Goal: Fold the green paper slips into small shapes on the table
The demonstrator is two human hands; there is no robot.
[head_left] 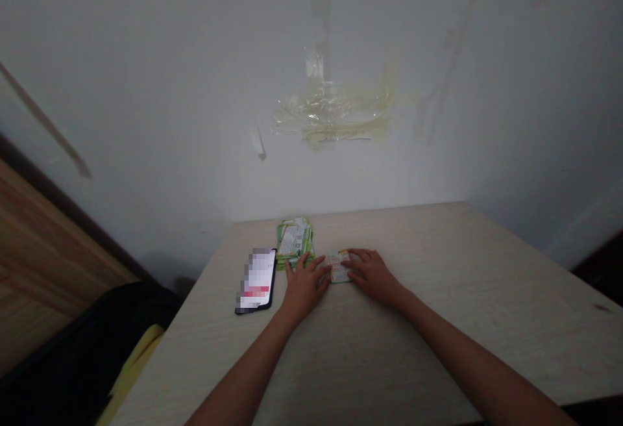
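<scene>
Both hands rest on a pale wooden table. My left hand lies flat with fingers spread, its fingertips touching the near edge of a stack of green and white packets. My right hand also lies flat, fingers stretched out over the right side of a small green and white packet that sits between the two hands. Neither hand grips anything; both press down on the table and packet.
A smartphone with a lit screen lies left of my left hand. A white wall with yellowed tape residue rises behind the table. A dark bag with a yellow part sits at the lower left beside wooden paneling.
</scene>
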